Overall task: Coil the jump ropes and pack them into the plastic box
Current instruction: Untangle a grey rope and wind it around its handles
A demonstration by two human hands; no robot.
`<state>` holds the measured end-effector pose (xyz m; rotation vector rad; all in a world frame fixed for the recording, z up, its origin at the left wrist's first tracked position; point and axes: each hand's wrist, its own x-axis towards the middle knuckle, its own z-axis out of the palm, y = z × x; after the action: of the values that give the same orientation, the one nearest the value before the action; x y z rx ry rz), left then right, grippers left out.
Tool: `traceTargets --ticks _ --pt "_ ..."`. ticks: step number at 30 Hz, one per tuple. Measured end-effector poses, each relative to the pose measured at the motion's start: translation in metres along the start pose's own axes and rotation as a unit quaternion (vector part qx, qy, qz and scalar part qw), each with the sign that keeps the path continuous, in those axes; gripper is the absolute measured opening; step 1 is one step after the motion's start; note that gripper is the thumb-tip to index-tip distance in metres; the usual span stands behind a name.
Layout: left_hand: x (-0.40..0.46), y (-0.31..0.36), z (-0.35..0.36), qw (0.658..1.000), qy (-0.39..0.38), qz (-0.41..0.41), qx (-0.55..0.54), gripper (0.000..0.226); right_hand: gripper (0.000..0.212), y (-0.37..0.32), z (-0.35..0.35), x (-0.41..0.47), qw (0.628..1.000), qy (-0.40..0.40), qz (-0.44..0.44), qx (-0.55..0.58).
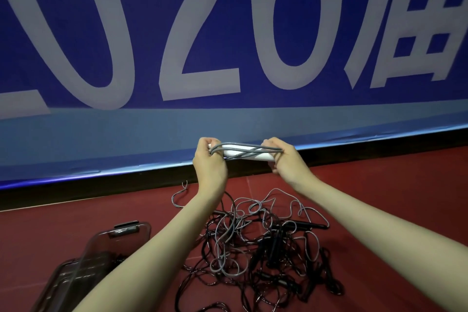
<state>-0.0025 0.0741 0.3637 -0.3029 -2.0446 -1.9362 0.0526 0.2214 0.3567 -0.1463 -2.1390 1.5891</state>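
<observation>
Left hand [209, 159]: raised at centre frame, fingers curled round the left end of the white handles and the rope loops lying over them.
Right hand [283, 159]: level with the other hand and just right of it, fingers curled round the right end of the same bundle, pinching the loops there.
White handles [238, 154]: held level between the two hands, in front of the banner's lower edge.
Grey rope [243, 151]: several turns run lengthwise along the handles from hand to hand; its slack hangs down past the left forearm into the pile.
Rope pile [258, 243]: tangle of black and grey jump ropes with black handles, on the floor at lower centre, beneath the forearms.
Plastic box [65, 278]: smoky clear, lower left of the frame, partly hidden by the left forearm; dark contents inside, not legible.
Lid [119, 235]: tilted, leaning on the box's far side.
Floor [50, 230]: red.
Banner [228, 33]: blue with large pale characters, filling the upper frame.
</observation>
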Motion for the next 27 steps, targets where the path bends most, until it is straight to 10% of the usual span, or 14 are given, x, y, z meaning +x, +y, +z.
traceTargets --ticks 8,15,21,27 --pt "-0.005 0.012 0.008 0.996 -0.084 -0.008 0.035 0.021 0.034 0.002 -0.006 0.005 0.984 0.124 0.056 0.118" --pt "0.021 0.023 -0.035 0.893 -0.4 0.062 0.196 0.028 0.029 0.002 -0.05 0.009 0.999 0.015 -0.021 -0.028" --pt "0.034 -0.009 -0.048 0.948 -0.317 -0.016 0.032 0.035 0.036 -0.004 -0.05 0.002 0.996 -0.093 -0.002 0.003" --pt "-0.019 -0.041 -0.024 0.883 -0.448 -0.057 0.126 0.037 0.028 -0.013 -0.03 0.003 0.999 -0.007 -0.044 0.015"
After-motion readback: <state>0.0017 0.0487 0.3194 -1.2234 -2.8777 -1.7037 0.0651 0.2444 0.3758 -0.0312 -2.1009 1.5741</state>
